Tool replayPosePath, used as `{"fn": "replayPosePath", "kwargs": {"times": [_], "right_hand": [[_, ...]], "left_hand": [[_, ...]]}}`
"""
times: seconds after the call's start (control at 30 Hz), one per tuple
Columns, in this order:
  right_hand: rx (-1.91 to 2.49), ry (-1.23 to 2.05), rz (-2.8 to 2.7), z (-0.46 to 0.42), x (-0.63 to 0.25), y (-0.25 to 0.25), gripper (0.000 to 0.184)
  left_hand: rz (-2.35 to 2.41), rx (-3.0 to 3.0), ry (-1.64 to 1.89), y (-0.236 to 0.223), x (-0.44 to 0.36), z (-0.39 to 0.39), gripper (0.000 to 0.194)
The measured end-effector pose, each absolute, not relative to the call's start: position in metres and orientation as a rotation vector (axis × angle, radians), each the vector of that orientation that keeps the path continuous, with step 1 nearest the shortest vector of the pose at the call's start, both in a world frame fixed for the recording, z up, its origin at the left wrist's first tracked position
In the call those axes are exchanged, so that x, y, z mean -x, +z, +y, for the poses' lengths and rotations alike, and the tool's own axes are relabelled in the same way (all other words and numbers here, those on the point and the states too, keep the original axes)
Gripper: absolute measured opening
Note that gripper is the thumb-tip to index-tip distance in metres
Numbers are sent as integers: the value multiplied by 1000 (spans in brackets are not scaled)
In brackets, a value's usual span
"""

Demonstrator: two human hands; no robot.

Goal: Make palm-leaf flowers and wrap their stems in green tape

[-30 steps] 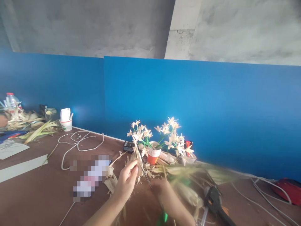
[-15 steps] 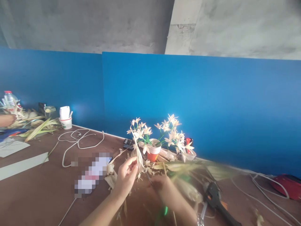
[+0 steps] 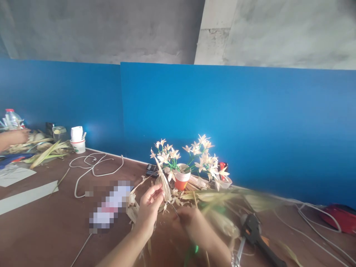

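Note:
My left hand (image 3: 151, 204) pinches a strip of pale dried corn husk (image 3: 164, 180) between thumb and fingers, its long tip pointing up. To the right of it, my right hand (image 3: 190, 222) is closed and blurred, around a thin dark metal tool (image 3: 174, 210) whose tip points at the husk's lower end. Most of that tool is hidden by the hand. Just behind stand white husk flowers (image 3: 205, 163) on green stems, beside a stack of red-and-white paper cups (image 3: 182, 180). Small husk scraps (image 3: 178, 196) lie around the cups.
A black glue gun (image 3: 254, 233) lies right of my right hand, near loose green husks (image 3: 230, 196). At left are a blurred-out phone-like item (image 3: 111, 205), white cable (image 3: 80, 178) and paper cup (image 3: 78, 145). Another person's hand (image 3: 16, 137) is far left. A blue partition (image 3: 236, 122) stands behind.
My two hands stay nearly in place, the husk turning slightly in my left fingers and the tool tip shifting a little. The other person's hand at far left has moved right.

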State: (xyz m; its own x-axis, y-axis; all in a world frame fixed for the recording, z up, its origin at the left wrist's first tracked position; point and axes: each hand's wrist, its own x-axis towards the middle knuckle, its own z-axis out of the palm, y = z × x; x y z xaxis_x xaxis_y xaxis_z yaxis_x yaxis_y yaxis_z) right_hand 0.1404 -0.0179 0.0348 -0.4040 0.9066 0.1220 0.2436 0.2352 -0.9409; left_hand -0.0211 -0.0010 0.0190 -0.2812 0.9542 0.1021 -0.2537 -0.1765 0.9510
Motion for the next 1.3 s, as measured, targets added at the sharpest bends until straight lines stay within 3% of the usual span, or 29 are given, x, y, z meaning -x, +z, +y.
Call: {"fn": "replayPosePath", "kwargs": {"times": [1.3], "right_hand": [[1217, 856, -1987, -7, -145, 24, 15]], "left_hand": [[1146, -1038, 1566, 20, 21, -7, 35]]}}
